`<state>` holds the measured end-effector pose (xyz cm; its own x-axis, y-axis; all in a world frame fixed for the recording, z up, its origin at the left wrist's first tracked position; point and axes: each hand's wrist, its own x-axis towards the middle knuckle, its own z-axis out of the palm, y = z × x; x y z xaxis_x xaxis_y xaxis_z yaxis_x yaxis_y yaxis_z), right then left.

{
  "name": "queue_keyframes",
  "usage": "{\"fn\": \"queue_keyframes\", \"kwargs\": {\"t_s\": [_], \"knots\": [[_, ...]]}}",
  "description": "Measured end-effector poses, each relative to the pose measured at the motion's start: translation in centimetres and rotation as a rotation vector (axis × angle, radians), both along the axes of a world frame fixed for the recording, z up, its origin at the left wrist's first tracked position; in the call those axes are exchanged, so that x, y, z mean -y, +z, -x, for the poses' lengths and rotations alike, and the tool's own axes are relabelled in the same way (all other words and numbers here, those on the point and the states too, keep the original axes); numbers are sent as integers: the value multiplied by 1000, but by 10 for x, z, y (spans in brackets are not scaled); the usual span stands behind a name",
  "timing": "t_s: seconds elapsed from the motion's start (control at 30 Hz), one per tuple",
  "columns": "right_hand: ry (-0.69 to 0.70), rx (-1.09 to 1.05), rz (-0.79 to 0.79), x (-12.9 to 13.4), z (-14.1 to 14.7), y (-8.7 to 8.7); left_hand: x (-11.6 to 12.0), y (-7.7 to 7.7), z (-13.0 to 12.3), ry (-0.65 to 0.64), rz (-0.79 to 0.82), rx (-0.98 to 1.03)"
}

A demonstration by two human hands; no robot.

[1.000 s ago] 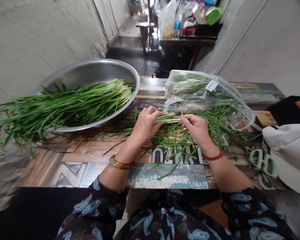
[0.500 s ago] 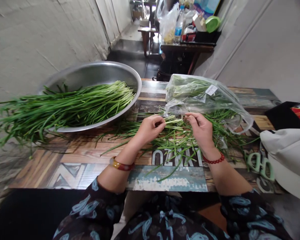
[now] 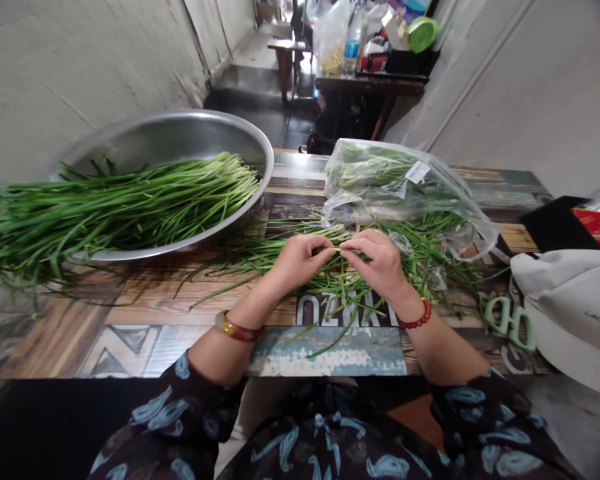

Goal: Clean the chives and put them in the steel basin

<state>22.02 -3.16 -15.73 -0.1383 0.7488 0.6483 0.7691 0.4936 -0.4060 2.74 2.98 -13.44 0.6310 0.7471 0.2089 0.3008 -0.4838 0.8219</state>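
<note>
Over the middle of the table, my left hand (image 3: 305, 260) pinches a garlic chive stalk (image 3: 337, 250) between thumb and fingers. My right hand (image 3: 377, 263) meets it from the other side, its thumb and forefinger closed on the stalk's pale end. Loose garlic chives (image 3: 260, 257) lie under and around both hands, with cut or broken bits nearer me. A large metal basin (image 3: 130, 133) at the left holds a thick bundle of garlic chives (image 3: 165, 203), leafy ends hanging over its rim. Behind my right hand, a clear plastic bag (image 3: 450, 193) contains more chives.
Green-handled scissors (image 3: 507, 320) lie at the right beside a pale cap (image 3: 570, 313). A black box (image 3: 555, 220) stands behind the cap. Farther back, a small table (image 3: 370, 85) carries a water bottle (image 3: 353, 43), bags and a green lid-like item (image 3: 423, 33). Walls close in both sides.
My right hand has moved left and inward, and its fingertips now meet the left hand's at the stalk. The whole view has shifted slightly.
</note>
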Motion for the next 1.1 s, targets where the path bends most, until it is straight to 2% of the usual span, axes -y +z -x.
{"fn": "queue_keyframes", "kwargs": {"t_s": [0.1,0.27,0.4,0.53,0.73,0.83,0.93,1.1], "knots": [[13,-21,2,2,3,3,-1,1,0,1,107,22],[9,-274,84,3,15,4,-2,1,0,-8,226,69],[-111,-481,238,0,8,-2,-2,1,0,1,266,64],[-226,-621,253,-1,-9,-5,-5,1,2,29,236,76],[-93,-359,241,1,-4,3,-5,2,2,28,139,61],[-27,-242,161,1,3,2,-4,2,1,11,106,71],[-15,-186,77,1,4,1,-3,2,1,-14,85,92],[-18,-169,61,3,2,5,-1,4,1,-99,58,65]]}}
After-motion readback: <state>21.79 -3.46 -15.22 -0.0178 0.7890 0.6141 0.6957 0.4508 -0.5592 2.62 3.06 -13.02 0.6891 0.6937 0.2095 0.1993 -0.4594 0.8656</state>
